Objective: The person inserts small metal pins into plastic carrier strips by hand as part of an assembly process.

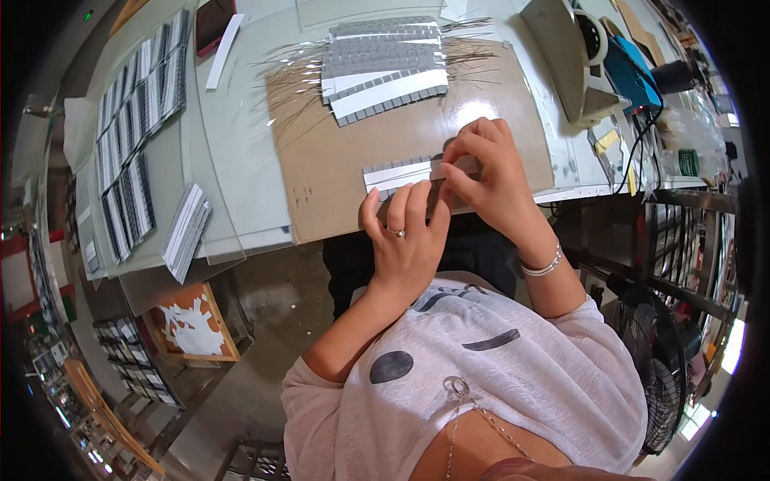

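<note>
A white strip with grey segmented edges (393,174) lies on the brown board (321,192) close to its front edge. Thin dark lines, perhaps wires, run along the strip. My left hand (407,232), a ring on one finger, holds the strip down with its fingertips along the near edge. At the strip's right end, my right hand (491,170) has thumb and fingers closed in a pinch; what is between them is too small to make out. Beyond the hands sits a stack of similar strips (385,64), with thin wires sticking out on both sides.
Rows of striped strips (140,132) cover the glass at left, with a smaller bundle (187,232) nearer me. A phone (215,24) and a white slip (225,52) lie at the far left. A beige device (565,60) and cables stand right. A fan (654,361) is beside me.
</note>
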### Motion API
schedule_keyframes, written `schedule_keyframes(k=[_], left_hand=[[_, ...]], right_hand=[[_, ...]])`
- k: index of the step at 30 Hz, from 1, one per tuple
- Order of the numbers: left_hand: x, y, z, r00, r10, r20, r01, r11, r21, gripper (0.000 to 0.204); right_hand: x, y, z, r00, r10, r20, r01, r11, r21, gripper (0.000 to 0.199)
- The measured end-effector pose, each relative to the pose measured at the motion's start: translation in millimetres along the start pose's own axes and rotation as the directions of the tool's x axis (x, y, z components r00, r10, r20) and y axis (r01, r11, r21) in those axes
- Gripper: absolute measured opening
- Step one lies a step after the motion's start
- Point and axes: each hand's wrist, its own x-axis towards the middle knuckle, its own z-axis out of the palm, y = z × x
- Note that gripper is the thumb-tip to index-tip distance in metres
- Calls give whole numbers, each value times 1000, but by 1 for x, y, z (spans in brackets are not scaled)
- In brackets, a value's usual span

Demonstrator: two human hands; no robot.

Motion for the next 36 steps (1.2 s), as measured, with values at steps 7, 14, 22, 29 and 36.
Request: schedule_keyframes(k=[7,14,22,29,36], left_hand=[[5,1,-4,999,20,50,-23,998,56,25],[6,1,-5,995,24,99,-29,998,55,27],[7,3,-8,988,3,153,0,1000,-19,37],[6,2,-7,987,7,161,-6,1000,-4,38],[4,1,-4,993,6,122,-12,999,44,57]], right_hand=[[0,4,-2,998,-2,57,6,998,-65,15],[-3,7,-2,998,-66,-9,66,998,-7,16],[-30,14,-23,984,-173,-33,163,964,-208,34],[-31,13,-19,969,-246,-12,230,923,-307,42],[-32,20,-12,969,-235,-71,208,940,-270,34]])
